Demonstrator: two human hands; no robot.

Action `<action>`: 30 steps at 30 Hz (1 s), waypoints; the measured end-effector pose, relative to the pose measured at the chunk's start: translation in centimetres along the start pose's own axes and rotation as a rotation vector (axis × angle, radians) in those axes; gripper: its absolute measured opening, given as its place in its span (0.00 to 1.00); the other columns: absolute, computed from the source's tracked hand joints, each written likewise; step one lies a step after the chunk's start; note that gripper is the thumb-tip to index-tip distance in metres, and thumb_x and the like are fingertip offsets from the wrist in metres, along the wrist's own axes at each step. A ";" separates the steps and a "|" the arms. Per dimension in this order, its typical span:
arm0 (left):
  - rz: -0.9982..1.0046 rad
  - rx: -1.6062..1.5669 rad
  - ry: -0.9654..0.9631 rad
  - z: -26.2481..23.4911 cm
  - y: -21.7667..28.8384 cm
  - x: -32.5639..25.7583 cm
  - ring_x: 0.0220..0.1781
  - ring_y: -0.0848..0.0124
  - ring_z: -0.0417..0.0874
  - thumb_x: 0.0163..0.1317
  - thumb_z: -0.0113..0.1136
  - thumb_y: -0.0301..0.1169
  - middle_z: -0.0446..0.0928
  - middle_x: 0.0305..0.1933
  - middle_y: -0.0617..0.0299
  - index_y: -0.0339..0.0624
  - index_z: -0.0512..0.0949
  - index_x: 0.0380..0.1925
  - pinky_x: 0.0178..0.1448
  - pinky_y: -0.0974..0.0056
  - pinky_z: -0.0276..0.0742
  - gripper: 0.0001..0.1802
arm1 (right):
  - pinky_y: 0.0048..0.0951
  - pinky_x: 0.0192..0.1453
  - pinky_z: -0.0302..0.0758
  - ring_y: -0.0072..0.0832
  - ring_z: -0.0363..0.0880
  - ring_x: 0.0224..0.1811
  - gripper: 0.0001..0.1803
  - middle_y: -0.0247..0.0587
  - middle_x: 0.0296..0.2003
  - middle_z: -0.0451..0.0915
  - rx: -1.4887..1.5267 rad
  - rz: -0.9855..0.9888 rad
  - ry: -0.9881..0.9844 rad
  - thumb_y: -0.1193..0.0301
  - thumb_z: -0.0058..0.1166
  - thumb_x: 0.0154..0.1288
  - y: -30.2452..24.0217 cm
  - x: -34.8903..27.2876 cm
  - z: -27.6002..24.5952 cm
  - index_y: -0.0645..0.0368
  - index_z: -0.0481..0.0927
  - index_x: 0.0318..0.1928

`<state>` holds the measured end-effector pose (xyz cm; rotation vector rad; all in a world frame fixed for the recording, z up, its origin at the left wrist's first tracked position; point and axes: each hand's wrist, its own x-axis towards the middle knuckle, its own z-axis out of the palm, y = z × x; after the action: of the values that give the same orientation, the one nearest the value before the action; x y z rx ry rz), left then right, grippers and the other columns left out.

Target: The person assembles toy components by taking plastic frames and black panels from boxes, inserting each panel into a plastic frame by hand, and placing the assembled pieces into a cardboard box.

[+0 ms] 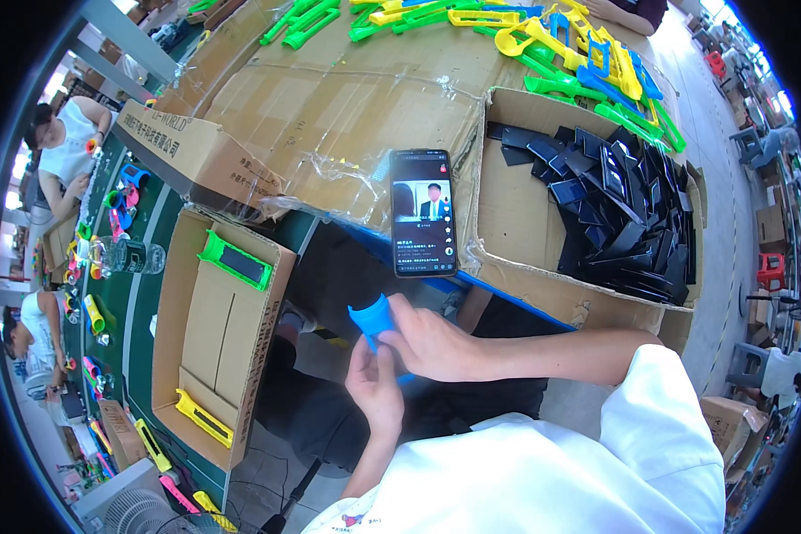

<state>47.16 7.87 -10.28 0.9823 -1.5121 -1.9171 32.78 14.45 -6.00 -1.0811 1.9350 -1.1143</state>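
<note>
Blue plastic part (pixel 371 319) pinched between both hands over lap. Right hand (pixel 436 343) closed across its right side, fingers wrapped. Left hand (pixel 374 383) just below, cupping lower end, fingers curled. Long axis runs up-left from grip, upper end sticking out free. Both hands touching; right covers more. Bright blue, smooth, rounded top, lower part hidden. Phone (pixel 424 214) propped just above; cardboard box of black parts (pixel 618 200) up-right.

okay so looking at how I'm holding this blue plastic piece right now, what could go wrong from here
The blue plastic piece is held by both hands, left hand and right hand, over your lap rather than over the table; a slip would likely drop it to the floor. The phone leans against the box of black parts near the edge and could be knocked off. Its playing video may also distract you.
</note>
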 end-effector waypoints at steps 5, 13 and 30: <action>-0.160 -0.238 -0.135 -1.1 0.5 0.8 0.57 0.74 0.81 0.78 0.54 0.27 0.81 0.55 0.59 0.31 0.73 0.63 0.65 0.68 0.74 0.17 | 0.46 0.30 0.78 0.57 0.85 0.30 0.19 0.61 0.27 0.80 0.107 -0.071 -0.009 0.69 0.58 0.73 0.2 0.3 -0.6 0.68 0.64 0.50; -0.370 -0.478 -0.152 -0.5 1.2 1.0 0.56 0.74 0.82 0.76 0.54 0.25 0.81 0.53 0.61 0.34 0.75 0.59 0.62 0.68 0.75 0.15 | 0.44 0.27 0.76 0.55 0.85 0.27 0.22 0.60 0.24 0.79 0.084 -0.089 0.026 0.65 0.61 0.71 0.0 0.0 0.0 0.68 0.64 0.48; -0.039 -0.203 0.009 -2.5 0.1 0.4 0.53 0.73 0.82 0.73 0.62 0.28 0.80 0.55 0.57 0.37 0.68 0.63 0.59 0.66 0.79 0.22 | 0.33 0.38 0.80 0.33 0.87 0.32 0.15 0.49 0.31 0.87 0.255 -0.013 -0.309 0.66 0.62 0.72 1.5 0.8 -1.3 0.68 0.80 0.41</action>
<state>48.89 6.04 -10.54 0.9341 -1.2717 -2.0443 30.85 14.64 -6.84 -1.0559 1.5046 -1.0945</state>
